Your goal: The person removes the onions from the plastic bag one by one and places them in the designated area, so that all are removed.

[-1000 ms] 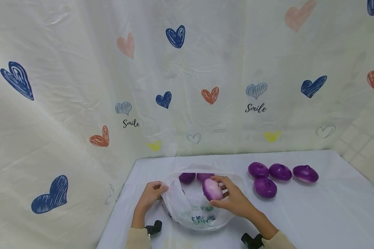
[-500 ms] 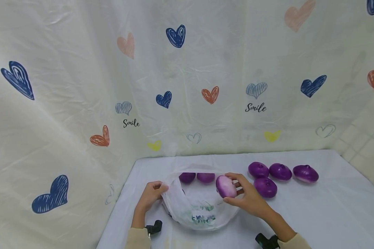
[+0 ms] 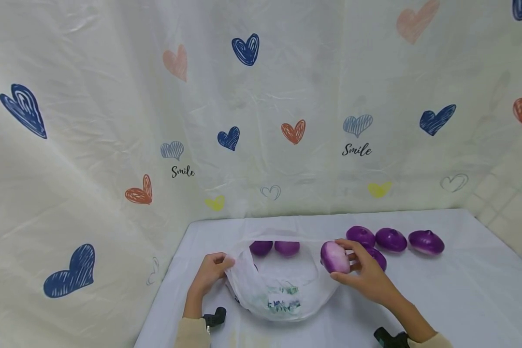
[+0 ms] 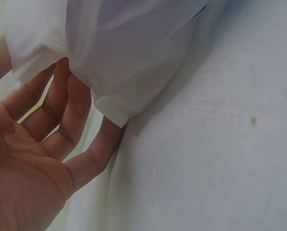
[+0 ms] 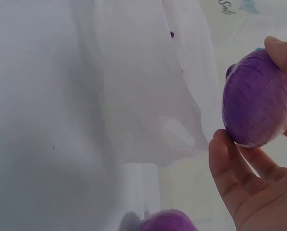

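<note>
A purple onion (image 3: pixel 334 257), pale on one side, is held between the thumb and fingers of my right hand (image 3: pixel 367 275), just beyond the right side of a white plastic bag (image 3: pixel 304 307). In the right wrist view the same onion (image 5: pixel 255 103) is up off the table, beside the bag (image 5: pixel 138 96). My left hand (image 3: pixel 210 274) pinches the bag's left edge; the left wrist view shows the thin plastic (image 4: pixel 129 62) at the fingers. Two purple onions (image 3: pixel 287 248) show through the bag's opening, partly hidden by its rim.
Several more purple onions (image 3: pixel 390 240) lie at the back right of the white-covered table (image 3: pixel 443 299); one (image 3: pixel 377 258) is partly behind my right hand. A curtain (image 3: pixel 313 92) printed with hearts hangs behind the table.
My right hand has carried the onion rightward from over the bag's opening to beyond its right side. My left hand has stayed at the bag's edge.
</note>
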`<action>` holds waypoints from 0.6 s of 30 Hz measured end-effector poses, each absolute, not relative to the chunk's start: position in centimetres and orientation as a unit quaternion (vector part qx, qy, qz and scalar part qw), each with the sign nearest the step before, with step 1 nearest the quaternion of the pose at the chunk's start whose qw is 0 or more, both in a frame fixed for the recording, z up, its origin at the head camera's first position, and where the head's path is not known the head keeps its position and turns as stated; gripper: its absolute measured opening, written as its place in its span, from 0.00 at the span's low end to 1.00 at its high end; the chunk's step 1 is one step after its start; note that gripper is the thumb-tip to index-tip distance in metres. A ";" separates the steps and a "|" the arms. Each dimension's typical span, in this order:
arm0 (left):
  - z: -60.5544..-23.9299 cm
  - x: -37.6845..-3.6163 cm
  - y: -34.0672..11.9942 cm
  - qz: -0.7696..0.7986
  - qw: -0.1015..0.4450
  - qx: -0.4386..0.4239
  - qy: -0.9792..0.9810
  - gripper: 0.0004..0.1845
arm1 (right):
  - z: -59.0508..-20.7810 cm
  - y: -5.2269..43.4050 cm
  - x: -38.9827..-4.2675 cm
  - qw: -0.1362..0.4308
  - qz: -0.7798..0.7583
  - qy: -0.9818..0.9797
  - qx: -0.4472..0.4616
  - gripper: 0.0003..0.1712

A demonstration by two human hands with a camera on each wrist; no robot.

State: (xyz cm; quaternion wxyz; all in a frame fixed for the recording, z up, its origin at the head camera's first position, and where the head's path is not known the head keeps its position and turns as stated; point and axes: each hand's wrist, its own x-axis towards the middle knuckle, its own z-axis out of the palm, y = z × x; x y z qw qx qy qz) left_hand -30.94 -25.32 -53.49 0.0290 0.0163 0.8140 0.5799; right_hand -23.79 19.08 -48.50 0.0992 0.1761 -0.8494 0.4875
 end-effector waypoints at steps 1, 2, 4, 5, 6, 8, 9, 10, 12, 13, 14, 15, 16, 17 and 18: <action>-53.5 -31.0 -25.3 0.580 0.029 0.017 0.814 0.13 | -48.6 19.3 -23.7 0.097 0.488 -0.851 0.170 0.43; -53.6 -31.0 -25.4 0.581 0.029 0.017 0.813 0.13 | -48.6 19.6 -23.7 0.093 0.490 -0.850 0.167 0.43; -53.6 -31.0 -25.4 0.583 0.029 0.016 0.812 0.13 | -48.7 20.2 -23.6 0.087 0.498 -0.847 0.164 0.43; -53.6 -31.0 -25.4 0.583 0.029 0.016 0.812 0.13 | -48.8 20.5 -23.6 0.088 0.501 -0.845 0.164 0.43; -53.6 -31.0 -25.4 0.584 0.029 0.017 0.811 0.13 | -48.9 20.8 -23.6 0.090 0.503 -0.844 0.166 0.43; -53.5 -30.9 -25.3 0.585 0.029 0.016 0.811 0.13 | -49.1 21.4 -23.6 0.100 0.506 -0.840 0.169 0.43; -53.5 -30.9 -25.4 0.584 0.029 0.016 0.811 0.13 | -49.2 21.7 -23.7 0.107 0.504 -0.840 0.170 0.43; -53.5 -30.9 -25.4 0.584 0.029 0.017 0.811 0.13 | -49.2 22.0 -23.6 0.113 0.501 -0.841 0.169 0.43; -53.5 -31.0 -25.3 0.584 0.028 0.016 0.811 0.13 | -49.4 22.6 -23.6 0.124 0.496 -0.843 0.167 0.44; -53.5 -31.0 -25.3 0.583 0.028 0.016 0.812 0.13 | -49.4 22.9 -23.5 0.128 0.492 -0.845 0.164 0.44; -53.5 -30.9 -25.3 0.582 0.027 0.016 0.813 0.13 | -49.4 23.2 -23.5 0.131 0.489 -0.847 0.160 0.44; -53.5 -30.9 -25.2 0.582 0.026 0.016 0.813 0.13 | -49.4 23.5 -23.4 0.134 0.486 -0.850 0.155 0.44; -53.5 -30.9 -25.2 0.582 0.026 0.016 0.812 0.13 | -49.3 23.7 -23.3 0.135 0.483 -0.852 0.150 0.45; -53.5 -30.9 -25.2 0.583 0.026 0.016 0.812 0.12 | -49.2 24.0 -23.2 0.137 0.481 -0.854 0.144 0.45; -53.5 -30.9 -25.2 0.583 0.025 0.016 0.812 0.12 | -49.1 24.3 -23.2 0.138 0.478 -0.856 0.138 0.46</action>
